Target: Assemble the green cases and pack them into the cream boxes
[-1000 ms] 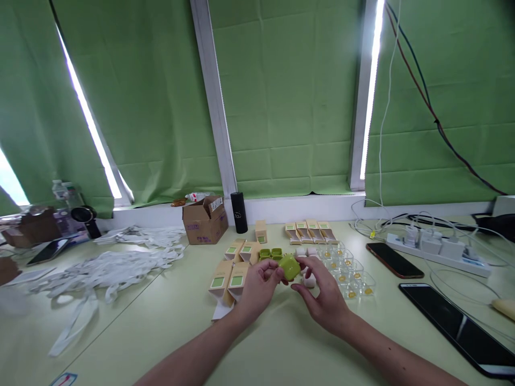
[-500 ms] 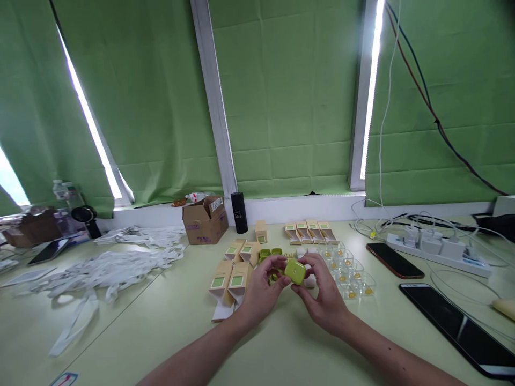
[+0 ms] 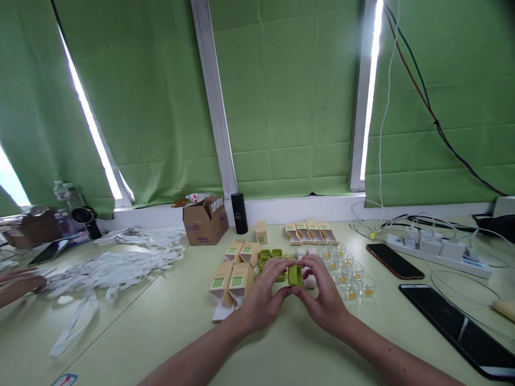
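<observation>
Between the fingertips of both hands is a small yellow-green case piece (image 3: 295,276), its hollow side now towards me. My left hand (image 3: 266,292) grips its left edge with thumb and fingers. On the opposite edge, my right hand (image 3: 324,295) pinches it in the same way. More green case pieces (image 3: 276,252) stand on the table just behind my left hand, partly covered by it. Small white rounded pieces (image 3: 309,282) lie behind my right hand. Several clear cups with yellow centres (image 3: 349,273) are grouped to the right of it.
Beige cartons with green windows (image 3: 237,281) stand left of my hands, and more cartons (image 3: 311,232) at the back. A brown box (image 3: 205,221), black cylinder (image 3: 239,213), white straps (image 3: 120,271), phones (image 3: 395,261) and a power strip (image 3: 438,254) surround them. Another person's hand (image 3: 22,281) is far left.
The green case piece has been turned between my fingers, from its smooth outer face to its hollow side. Another person's hand has come in at the left edge.
</observation>
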Action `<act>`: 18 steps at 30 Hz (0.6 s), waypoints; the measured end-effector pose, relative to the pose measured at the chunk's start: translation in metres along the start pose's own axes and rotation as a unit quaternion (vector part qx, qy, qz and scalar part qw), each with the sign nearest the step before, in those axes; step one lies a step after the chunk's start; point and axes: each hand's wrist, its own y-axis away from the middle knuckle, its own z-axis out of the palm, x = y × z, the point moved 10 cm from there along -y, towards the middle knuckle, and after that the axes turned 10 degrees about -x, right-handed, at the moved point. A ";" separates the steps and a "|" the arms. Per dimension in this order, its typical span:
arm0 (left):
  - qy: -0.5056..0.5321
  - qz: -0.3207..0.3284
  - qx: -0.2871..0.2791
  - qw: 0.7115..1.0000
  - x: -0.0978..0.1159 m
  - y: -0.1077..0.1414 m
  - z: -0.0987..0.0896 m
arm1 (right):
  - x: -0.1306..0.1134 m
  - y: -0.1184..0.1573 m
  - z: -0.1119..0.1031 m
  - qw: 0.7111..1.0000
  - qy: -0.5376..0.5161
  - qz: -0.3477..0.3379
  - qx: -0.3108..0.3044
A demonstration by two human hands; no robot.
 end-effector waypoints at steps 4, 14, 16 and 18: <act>0.017 -0.006 0.009 1.000 0.000 0.000 0.000 | 0.000 0.000 0.000 1.000 0.011 0.001 -0.001; 0.239 -0.130 0.135 0.953 -0.057 0.006 -0.013 | 0.005 -0.007 -0.014 0.991 0.131 0.005 0.005; 0.268 -0.128 0.161 0.941 -0.063 0.006 -0.018 | 0.009 -0.008 -0.001 0.977 0.204 -0.006 -0.055; 0.285 -0.131 0.181 0.932 -0.067 0.006 -0.023 | 0.018 -0.006 0.014 0.957 0.261 0.004 -0.124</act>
